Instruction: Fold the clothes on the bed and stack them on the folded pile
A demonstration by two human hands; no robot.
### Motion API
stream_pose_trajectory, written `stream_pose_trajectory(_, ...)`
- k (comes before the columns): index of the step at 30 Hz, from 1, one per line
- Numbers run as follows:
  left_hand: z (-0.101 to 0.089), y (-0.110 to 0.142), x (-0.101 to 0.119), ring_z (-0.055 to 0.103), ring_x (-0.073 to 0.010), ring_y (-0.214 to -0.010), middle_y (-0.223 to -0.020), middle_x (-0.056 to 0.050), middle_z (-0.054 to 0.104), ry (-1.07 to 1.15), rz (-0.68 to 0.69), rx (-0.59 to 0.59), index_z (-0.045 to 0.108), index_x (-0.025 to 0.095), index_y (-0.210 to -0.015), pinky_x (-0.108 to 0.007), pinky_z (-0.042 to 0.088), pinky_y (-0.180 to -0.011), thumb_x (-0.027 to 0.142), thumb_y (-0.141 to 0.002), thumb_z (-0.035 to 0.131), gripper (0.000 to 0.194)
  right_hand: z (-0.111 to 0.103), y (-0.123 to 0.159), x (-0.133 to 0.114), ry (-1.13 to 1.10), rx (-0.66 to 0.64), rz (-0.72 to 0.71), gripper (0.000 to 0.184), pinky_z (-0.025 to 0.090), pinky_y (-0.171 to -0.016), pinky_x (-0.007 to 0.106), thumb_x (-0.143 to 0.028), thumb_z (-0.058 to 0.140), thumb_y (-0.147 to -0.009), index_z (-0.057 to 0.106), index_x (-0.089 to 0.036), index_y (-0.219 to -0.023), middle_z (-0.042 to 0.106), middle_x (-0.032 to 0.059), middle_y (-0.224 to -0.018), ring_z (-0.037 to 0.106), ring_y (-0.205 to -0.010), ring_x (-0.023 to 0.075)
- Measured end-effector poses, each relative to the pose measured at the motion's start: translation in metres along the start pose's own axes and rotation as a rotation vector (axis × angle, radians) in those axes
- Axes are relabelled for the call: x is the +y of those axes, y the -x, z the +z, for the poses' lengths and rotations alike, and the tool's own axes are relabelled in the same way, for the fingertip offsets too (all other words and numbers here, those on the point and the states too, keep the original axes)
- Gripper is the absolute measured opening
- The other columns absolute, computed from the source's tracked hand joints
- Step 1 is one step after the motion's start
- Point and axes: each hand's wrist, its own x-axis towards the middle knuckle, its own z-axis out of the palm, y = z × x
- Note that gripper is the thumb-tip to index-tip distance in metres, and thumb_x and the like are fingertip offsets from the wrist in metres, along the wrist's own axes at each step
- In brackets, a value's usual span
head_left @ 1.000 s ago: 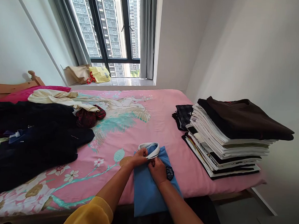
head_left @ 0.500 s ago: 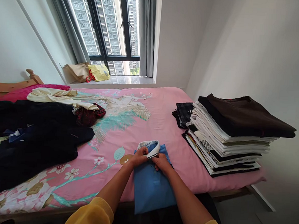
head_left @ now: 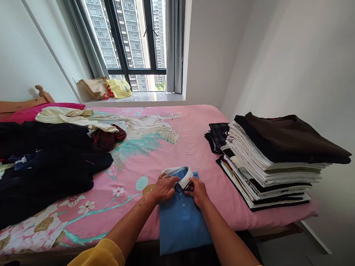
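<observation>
A blue polo shirt (head_left: pixel 183 229) lies folded at the near edge of the bed, its lower end reaching past the edge. Its white collar (head_left: pixel 188 177) stands up in a ring at the far end. My left hand (head_left: pixel 164 187) rests open on the left side of the collar, fingers stretched out over the cloth. On the collar's right side, my right hand (head_left: pixel 198 192) is closed, with its fingertips and thumb gripping the collar edge. The small buttons of the placket show between and below my hands.
A tall stack of folded clothes (head_left: pixel 271 171) stands at the right, a brown top uppermost. Behind it sits a smaller dark checked pile (head_left: pixel 218 135). Loose dark clothes (head_left: pixel 48 173) spread over the left of the pink bedspread (head_left: pixel 192 138). Bags (head_left: pixel 119 88) lie on the windowsill.
My left hand has gone from pinching the collar front to lying flat on its left side. My right hand has shifted right along the collar, and the collar front now stands apart.
</observation>
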Motion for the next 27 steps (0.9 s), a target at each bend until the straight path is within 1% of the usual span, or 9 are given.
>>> stream_pose_trajectory(4, -0.019, -0.002, -0.017, 0.049, -0.0199, -0.109, -0.112, -0.003, 0.063, -0.149, -0.063, -0.010, 0.053, 0.027, -0.122, -0.036, 0.025, -0.102, 0.015, -0.080, 0.038, 0.046, -0.023, -0.014, -0.011, 0.203, 0.133, -0.060, 0.026, 0.044, -0.051, 0.024, -0.039, 0.046, -0.078, 0.057, -0.017, -0.088, 0.060, 0.0023, -0.073, 0.057, -0.062, 0.0146)
stream_pose_trajectory(7, -0.025, -0.007, -0.035, 0.044, -0.0225, -0.117, -0.119, -0.004, 0.060, -0.200, -0.148, 0.001, 0.056, 0.027, -0.120, -0.039, 0.024, -0.103, 0.012, -0.077, 0.041, 0.048, -0.040, -0.027, -0.023, 0.389, 0.230, -0.139, 0.024, 0.041, -0.063, 0.026, -0.033, 0.055, -0.073, 0.058, -0.018, -0.092, 0.059, 0.0033, -0.082, 0.055, -0.076, 0.0163)
stream_pose_trajectory(9, -0.026, -0.011, -0.047, 0.040, -0.0248, -0.122, -0.125, -0.005, 0.056, -0.210, -0.183, -0.003, 0.060, 0.027, -0.116, -0.042, 0.023, -0.104, 0.009, -0.075, 0.042, 0.048, -0.044, -0.037, -0.033, 0.475, 0.236, -0.189, 0.023, 0.039, -0.069, 0.027, -0.036, 0.056, -0.074, 0.060, -0.020, -0.090, 0.058, 0.0041, -0.087, 0.054, -0.082, 0.0171)
stream_pose_trajectory(11, -0.027, -0.015, -0.054, 0.037, -0.0266, -0.124, -0.128, -0.006, 0.053, -0.212, -0.205, -0.017, 0.065, 0.028, -0.107, -0.044, 0.023, -0.104, 0.008, -0.075, 0.042, 0.044, -0.041, -0.047, -0.043, 0.584, 0.186, -0.223, 0.027, 0.037, -0.072, 0.028, -0.043, 0.056, -0.075, 0.062, -0.020, -0.089, 0.059, 0.0052, -0.093, 0.054, -0.086, 0.0181)
stream_pose_trajectory(13, -0.029, -0.019, -0.057, 0.036, -0.0278, -0.125, -0.128, -0.006, 0.053, -0.205, -0.202, -0.044, 0.068, 0.028, -0.099, -0.045, 0.023, -0.104, 0.010, -0.073, 0.045, 0.039, -0.035, -0.057, -0.050, 0.713, 0.105, -0.235, 0.034, 0.037, -0.073, 0.029, -0.045, 0.060, -0.071, 0.062, -0.021, -0.095, 0.059, 0.0067, -0.100, 0.053, -0.092, 0.0202)
stream_pose_trajectory(16, -0.037, -0.023, -0.057, 0.044, -0.0276, -0.117, -0.114, -0.007, 0.060, -0.185, -0.174, -0.081, 0.068, 0.025, -0.090, -0.043, 0.027, -0.102, 0.011, -0.067, 0.052, 0.031, -0.027, -0.068, -0.056, 0.825, -0.011, -0.213, 0.030, 0.037, -0.072, 0.028, -0.032, 0.066, -0.064, 0.063, -0.020, -0.091, 0.061, 0.0069, -0.096, 0.054, -0.092, 0.0221)
stream_pose_trajectory(19, -0.043, -0.026, -0.053, 0.054, -0.0242, -0.094, -0.087, -0.006, 0.064, -0.154, -0.180, -0.072, 0.065, 0.022, -0.084, -0.041, 0.032, -0.095, 0.012, -0.067, 0.051, 0.025, -0.028, -0.072, -0.056, 0.812, -0.012, -0.197, 0.016, 0.037, -0.072, 0.029, -0.022, 0.058, -0.067, 0.062, -0.018, -0.082, 0.062, 0.0076, -0.089, 0.055, -0.089, 0.0226)
stream_pose_trajectory(22, -0.041, -0.028, -0.051, 0.054, -0.0215, -0.083, -0.076, -0.004, 0.061, -0.090, -0.224, -0.028, 0.062, 0.020, -0.086, -0.039, 0.035, -0.089, 0.010, -0.068, 0.046, 0.026, -0.031, -0.072, -0.051, 0.769, 0.008, -0.196, 0.023, 0.036, -0.078, 0.031, -0.016, 0.050, -0.068, 0.060, -0.017, -0.089, 0.060, 0.0097, -0.099, 0.053, -0.097, 0.0238)
stream_pose_trajectory(27, -0.029, -0.030, -0.054, 0.053, -0.0164, -0.071, -0.070, 0.001, 0.058, 0.129, -0.322, -0.017, 0.059, 0.020, -0.076, -0.028, 0.040, -0.068, 0.014, -0.063, 0.050, 0.017, -0.034, -0.081, -0.043, 0.578, -0.201, -0.151, 0.038, 0.040, -0.078, 0.026, -0.015, 0.050, -0.066, 0.060, -0.019, -0.103, 0.064, 0.0047, -0.098, 0.057, -0.089, 0.0175)
